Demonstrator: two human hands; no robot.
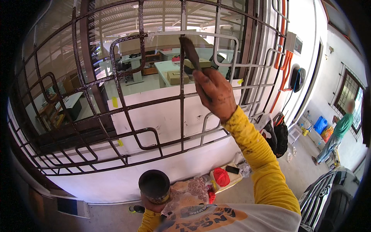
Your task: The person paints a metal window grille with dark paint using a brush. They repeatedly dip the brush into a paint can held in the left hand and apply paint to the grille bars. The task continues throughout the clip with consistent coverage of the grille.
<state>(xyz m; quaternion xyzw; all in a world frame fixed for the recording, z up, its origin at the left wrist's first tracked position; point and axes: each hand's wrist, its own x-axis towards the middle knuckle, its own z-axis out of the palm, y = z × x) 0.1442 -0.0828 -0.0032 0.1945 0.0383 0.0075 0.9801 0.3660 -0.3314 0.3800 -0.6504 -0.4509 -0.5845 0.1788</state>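
My right hand (213,94), in a paint-spotted yellow sleeve, grips a dark-coated paintbrush (191,52). The bristle tip is at an upright bar of the metal window grille (182,116), just below a light grey crossbar. Bars on the left and below are dark brown, some patchy; those on the right are light grey. Low in front of me, my left hand (155,204) holds an open round paint container (154,185) with a dark inside. White sheeting (168,116) with yellow tape lies behind the lower grille.
A patterned cloth (188,191) and a foam box lid (229,185) bearing a red bundle and a phone lie by the wall. Bags (279,136) hang or rest at the right. Farther right are a person in green (343,126) and a car (327,197).
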